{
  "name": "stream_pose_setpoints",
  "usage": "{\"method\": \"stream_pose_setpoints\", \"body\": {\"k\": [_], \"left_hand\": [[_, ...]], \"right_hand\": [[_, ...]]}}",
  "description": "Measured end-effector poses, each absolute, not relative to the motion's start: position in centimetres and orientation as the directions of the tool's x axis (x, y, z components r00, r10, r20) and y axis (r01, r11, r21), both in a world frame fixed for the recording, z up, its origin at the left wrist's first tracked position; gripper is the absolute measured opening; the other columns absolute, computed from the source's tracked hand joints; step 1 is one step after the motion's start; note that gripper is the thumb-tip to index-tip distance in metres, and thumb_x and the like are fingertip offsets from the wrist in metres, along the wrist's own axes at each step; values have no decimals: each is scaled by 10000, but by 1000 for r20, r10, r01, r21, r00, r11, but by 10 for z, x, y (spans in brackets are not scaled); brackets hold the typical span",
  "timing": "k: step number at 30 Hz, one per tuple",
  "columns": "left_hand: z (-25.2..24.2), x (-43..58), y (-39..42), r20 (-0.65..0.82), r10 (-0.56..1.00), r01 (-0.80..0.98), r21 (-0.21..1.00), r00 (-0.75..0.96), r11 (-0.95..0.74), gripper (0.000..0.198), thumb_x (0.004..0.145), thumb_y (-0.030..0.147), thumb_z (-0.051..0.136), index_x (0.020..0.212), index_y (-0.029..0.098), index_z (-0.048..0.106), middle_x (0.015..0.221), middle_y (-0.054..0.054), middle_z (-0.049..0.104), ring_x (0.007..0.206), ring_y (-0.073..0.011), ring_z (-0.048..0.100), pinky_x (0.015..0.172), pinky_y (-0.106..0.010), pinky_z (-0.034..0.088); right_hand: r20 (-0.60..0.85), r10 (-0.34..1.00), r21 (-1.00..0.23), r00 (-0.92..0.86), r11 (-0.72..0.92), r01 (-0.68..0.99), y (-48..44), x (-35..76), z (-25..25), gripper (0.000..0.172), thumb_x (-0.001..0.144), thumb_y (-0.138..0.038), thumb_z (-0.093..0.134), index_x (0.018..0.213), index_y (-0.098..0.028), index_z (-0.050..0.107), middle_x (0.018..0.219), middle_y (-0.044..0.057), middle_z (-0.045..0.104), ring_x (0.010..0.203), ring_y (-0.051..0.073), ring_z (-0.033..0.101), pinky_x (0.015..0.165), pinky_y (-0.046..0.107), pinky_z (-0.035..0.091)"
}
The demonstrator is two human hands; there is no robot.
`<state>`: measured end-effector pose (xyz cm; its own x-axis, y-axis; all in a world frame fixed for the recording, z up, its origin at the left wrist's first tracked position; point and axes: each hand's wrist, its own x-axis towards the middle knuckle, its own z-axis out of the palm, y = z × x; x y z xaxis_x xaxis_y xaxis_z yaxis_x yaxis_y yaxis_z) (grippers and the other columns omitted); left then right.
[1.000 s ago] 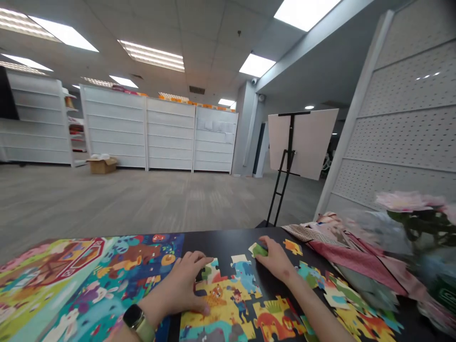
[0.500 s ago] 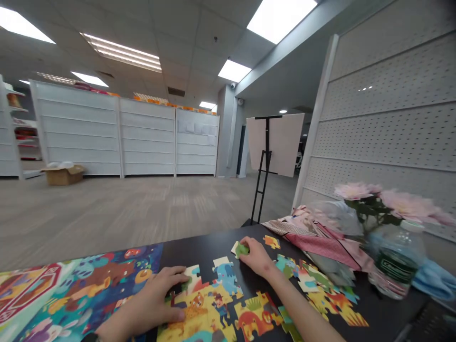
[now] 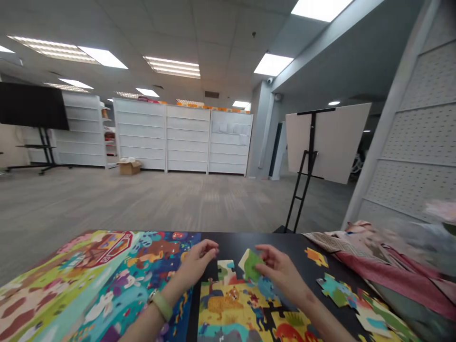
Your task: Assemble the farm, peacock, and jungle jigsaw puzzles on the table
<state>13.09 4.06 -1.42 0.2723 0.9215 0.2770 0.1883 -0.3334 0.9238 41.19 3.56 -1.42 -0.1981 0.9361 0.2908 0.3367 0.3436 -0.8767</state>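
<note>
My right hand (image 3: 281, 273) pinches a green and cream puzzle piece (image 3: 251, 265), tilted up above the joined jigsaw (image 3: 228, 304). Beneath it, a blue elephant piece (image 3: 267, 288) is partly hidden by my right hand. My left hand (image 3: 200, 256) hovers at the jigsaw's upper left, fingers loosely bent, thumb and forefinger apart with nothing between them. Close to it lies a pale piece with a red part (image 3: 225, 270) at the jigsaw's top edge. A pale green band (image 3: 162, 306) circles my left wrist.
Colourful picture sheets (image 3: 142, 280) cover the table's left side. Loose puzzle pieces (image 3: 337, 289) and an orange piece (image 3: 316, 257) lie on the black table (image 3: 228, 240) at right, beside crumpled pink cloth (image 3: 374, 256). Beyond stand an easel (image 3: 302, 190) and white shelving (image 3: 185, 142).
The view has swung left. My right hand has lifted the green piece off the table and brought it over the jigsaw. My left hand has come up off the joined pieces.
</note>
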Motion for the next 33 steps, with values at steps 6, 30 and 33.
{"method": "stream_pose_setpoints", "body": {"k": [6,30,33], "left_hand": [[-22,170,15,238,855,34,958,462,-285,350,817,329,716,1116,149,690,889,-45,703,793,-192,655,704,-271,499],[-13,165,-10,135,777,612,540,615,-578,763,760,616,763,1423,289,574,1546,-129,453,1428,-414,369,1182,-582,265],[-21,165,-8,55,783,662,498,620,-560,787,772,713,700,1428,296,579,1573,-120,416,1445,-419,346,1185,-579,267]], "right_hand": [[167,914,-962,-371,233,141,14,376,-19,301,725,-373,805,902,-216,618,756,-30,624,676,141,598,637,259,482],[263,958,-745,113,128,654,56,481,-2,378,865,-228,516,1217,-187,649,798,17,648,674,172,598,679,307,498],[262,951,-628,165,38,777,54,498,-5,175,878,-281,671,1011,-169,691,931,42,687,898,222,646,876,413,505]]}}
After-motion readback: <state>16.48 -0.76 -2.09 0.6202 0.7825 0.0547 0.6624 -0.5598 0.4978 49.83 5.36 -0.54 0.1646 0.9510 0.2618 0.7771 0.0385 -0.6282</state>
